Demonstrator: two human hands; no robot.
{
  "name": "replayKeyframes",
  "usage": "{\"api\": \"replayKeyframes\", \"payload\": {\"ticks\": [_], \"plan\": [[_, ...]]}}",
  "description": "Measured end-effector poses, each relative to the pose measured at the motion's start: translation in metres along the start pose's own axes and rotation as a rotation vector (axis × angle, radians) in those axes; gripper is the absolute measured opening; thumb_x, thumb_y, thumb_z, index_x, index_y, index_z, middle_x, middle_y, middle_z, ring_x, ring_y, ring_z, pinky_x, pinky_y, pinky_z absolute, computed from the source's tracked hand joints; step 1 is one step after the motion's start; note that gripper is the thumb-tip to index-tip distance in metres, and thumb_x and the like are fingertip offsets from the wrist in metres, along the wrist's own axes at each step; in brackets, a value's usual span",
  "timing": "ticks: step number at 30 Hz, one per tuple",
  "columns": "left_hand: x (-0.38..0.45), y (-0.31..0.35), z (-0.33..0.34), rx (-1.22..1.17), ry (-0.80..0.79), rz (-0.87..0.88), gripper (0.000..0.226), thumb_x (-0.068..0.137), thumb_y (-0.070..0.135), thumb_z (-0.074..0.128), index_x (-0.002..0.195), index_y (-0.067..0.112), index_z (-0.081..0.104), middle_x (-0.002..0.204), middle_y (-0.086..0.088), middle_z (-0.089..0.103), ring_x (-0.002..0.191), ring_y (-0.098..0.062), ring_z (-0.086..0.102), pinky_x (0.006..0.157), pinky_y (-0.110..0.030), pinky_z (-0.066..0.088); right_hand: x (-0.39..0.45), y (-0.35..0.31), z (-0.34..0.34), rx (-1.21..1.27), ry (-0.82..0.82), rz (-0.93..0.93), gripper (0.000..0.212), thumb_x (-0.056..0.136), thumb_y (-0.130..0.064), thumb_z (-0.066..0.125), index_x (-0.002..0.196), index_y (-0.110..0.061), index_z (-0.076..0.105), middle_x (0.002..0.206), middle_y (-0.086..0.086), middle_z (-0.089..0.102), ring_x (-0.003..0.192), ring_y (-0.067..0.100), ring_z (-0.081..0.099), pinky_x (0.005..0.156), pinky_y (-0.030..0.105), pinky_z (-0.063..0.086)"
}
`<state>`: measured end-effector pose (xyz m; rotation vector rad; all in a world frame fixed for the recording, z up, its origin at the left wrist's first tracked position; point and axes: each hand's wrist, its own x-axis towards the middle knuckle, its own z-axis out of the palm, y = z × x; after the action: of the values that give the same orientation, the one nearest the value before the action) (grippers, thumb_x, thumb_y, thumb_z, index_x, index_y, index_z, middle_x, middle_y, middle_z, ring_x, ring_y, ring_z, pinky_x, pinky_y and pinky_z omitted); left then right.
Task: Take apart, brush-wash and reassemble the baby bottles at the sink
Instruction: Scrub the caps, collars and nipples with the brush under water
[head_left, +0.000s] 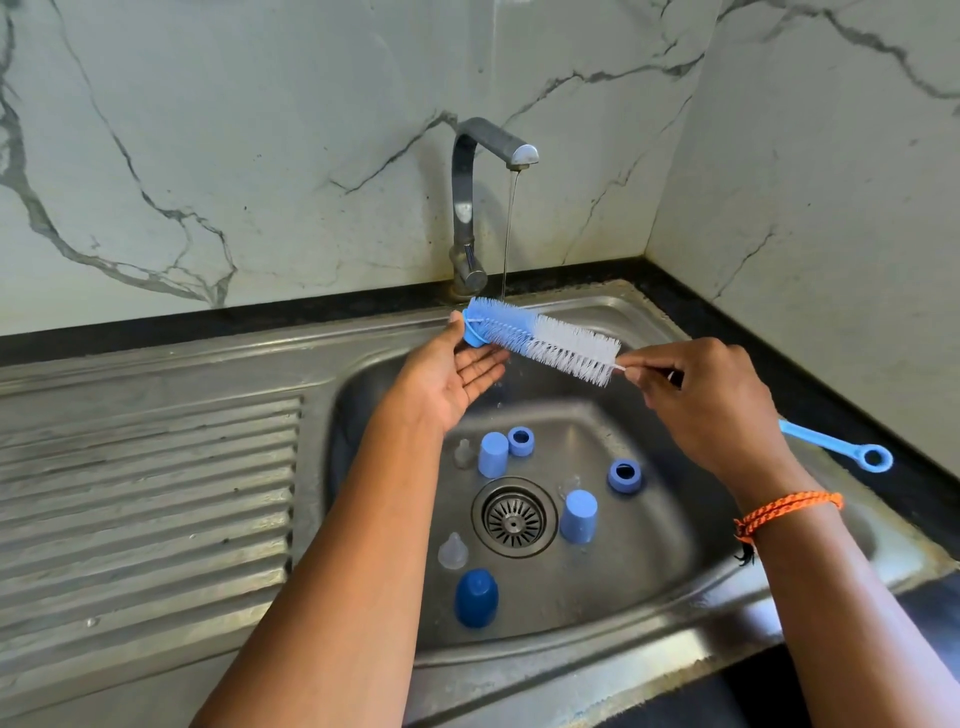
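**Brush rinse under tap; bottle parts waiting in basin**

Left to right, head view. Ribbed stainless-steel draining board (150, 499) at far left. My left hand (457, 374) is palm-up with fingers straight and relaxed, apart, its fingertips touching the blue tip of the long blue-and-white bristle bottle brush (545, 340); it grips nothing. A thin stream from the chrome bent-neck tap (467, 208) lands on the blue bristles.

In the stainless-steel sink basin (670, 530), around the round slotted drain (514, 517): three clear silicone teats, two pale blue caps, one dark blue domed cap (476, 597) and two blue screw rings (624, 475). All lie separate, so disassembly looks done. No bottle bodies in view.

My right hand (711, 400) pinches the brush's thin wire stem just beside the white bristles, fingers curled; the blue plastic loop handle (857, 452) sticks out past the wrist over the black counter.

Judgement: step in hand is wetting the brush before scrubbing. Next move calls for the left hand to pick up one part, probably a cap, and steady it against the bristles.
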<state>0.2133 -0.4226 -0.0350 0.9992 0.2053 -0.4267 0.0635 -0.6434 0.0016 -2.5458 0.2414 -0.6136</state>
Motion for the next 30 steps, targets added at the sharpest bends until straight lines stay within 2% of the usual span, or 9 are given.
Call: {"api": "replayKeyframes", "payload": {"ticks": [4,9,11,15,17,22,26,29,30], "plan": [[0.003,0.003,-0.005,-0.051,0.091,0.073,0.035,0.104,0.040,0.060,0.118,0.009,0.066,0.115,-0.019,0.076,0.106,-0.028,0.075,0.097,-0.042,0.059,0.001,0.004,-0.004,-0.010,-0.033,0.009,0.019,0.098,-0.030,0.070,0.105,-0.045,0.080,0.068,-0.017,0.061,0.072,0.015,0.056,0.058,0.030,0.036],[-0.003,-0.002,-0.002,0.142,0.013,-0.027,0.039,0.104,0.039,0.062,0.128,0.008,0.063,0.109,-0.018,0.078,0.101,-0.029,0.077,0.082,-0.040,0.064,-0.001,0.000,-0.004,-0.056,0.014,-0.017,0.023,0.098,-0.026,0.069,0.109,-0.043,0.080,0.074,-0.015,0.064,0.078,0.020,0.061,0.065,0.033,0.040],[-0.005,0.000,-0.003,0.155,-0.001,-0.047,0.041,0.103,0.040,0.062,0.127,0.007,0.064,0.108,-0.019,0.078,0.100,-0.029,0.078,0.083,-0.040,0.064,-0.001,0.003,-0.005,-0.051,0.024,-0.003,0.023,0.097,-0.024,0.071,0.108,-0.041,0.081,0.075,-0.015,0.065,0.079,0.019,0.061,0.064,0.032,0.039],[-0.003,0.004,0.000,0.029,0.114,0.075,0.042,0.102,0.039,0.064,0.128,0.006,0.063,0.116,-0.020,0.075,0.105,-0.030,0.075,0.094,-0.042,0.061,0.000,0.006,-0.006,-0.035,-0.059,0.009,0.023,0.096,-0.022,0.072,0.104,-0.041,0.082,0.073,-0.018,0.066,0.080,0.015,0.064,0.064,0.030,0.041],[-0.002,0.003,0.005,0.093,0.174,0.150,0.040,0.102,0.038,0.064,0.127,0.006,0.064,0.117,-0.019,0.074,0.106,-0.028,0.074,0.096,-0.041,0.060,-0.001,0.004,-0.005,-0.039,-0.052,0.002,0.025,0.096,-0.020,0.072,0.103,-0.041,0.082,0.071,-0.021,0.064,0.079,0.014,0.063,0.063,0.029,0.041],[-0.009,0.004,0.005,0.233,0.104,0.099,0.031,0.101,0.033,0.068,0.118,0.008,0.066,0.110,-0.016,0.076,0.099,-0.027,0.077,0.094,-0.040,0.061,-0.001,0.002,-0.007,-0.073,0.018,0.023,0.023,0.096,-0.020,0.072,0.102,-0.040,0.082,0.070,-0.020,0.063,0.077,0.015,0.062,0.058,0.025,0.039],[-0.007,0.005,0.009,0.358,0.237,0.298,0.005,0.102,0.019,0.068,0.100,0.014,0.070,0.110,-0.012,0.074,0.094,-0.024,0.074,0.091,-0.037,0.060,0.000,0.009,-0.011,-0.073,-0.022,0.091,0.021,0.097,-0.021,0.069,0.099,-0.037,0.082,0.078,-0.014,0.071,0.083,0.019,0.066,0.071,0.037,0.051],[-0.008,-0.004,0.018,0.430,0.124,0.324,0.031,0.100,0.006,0.068,0.130,0.009,0.067,0.120,-0.012,0.071,0.101,-0.022,0.073,0.092,-0.034,0.062,0.002,0.010,-0.014,0.085,0.010,0.099,0.019,0.096,-0.022,0.071,0.100,-0.037,0.082,0.071,-0.012,0.073,0.063,0.006,0.058,0.065,0.032,0.044],[-0.008,-0.008,0.021,0.424,0.091,0.342,0.037,0.097,0.001,0.070,0.133,0.009,0.066,0.119,-0.011,0.071,0.099,-0.022,0.073,0.089,-0.032,0.063,0.002,0.009,-0.014,0.116,-0.003,0.083,0.019,0.096,-0.021,0.072,0.100,-0.037,0.082,0.069,-0.011,0.073,0.059,0.002,0.057,0.063,0.030,0.041]]}}
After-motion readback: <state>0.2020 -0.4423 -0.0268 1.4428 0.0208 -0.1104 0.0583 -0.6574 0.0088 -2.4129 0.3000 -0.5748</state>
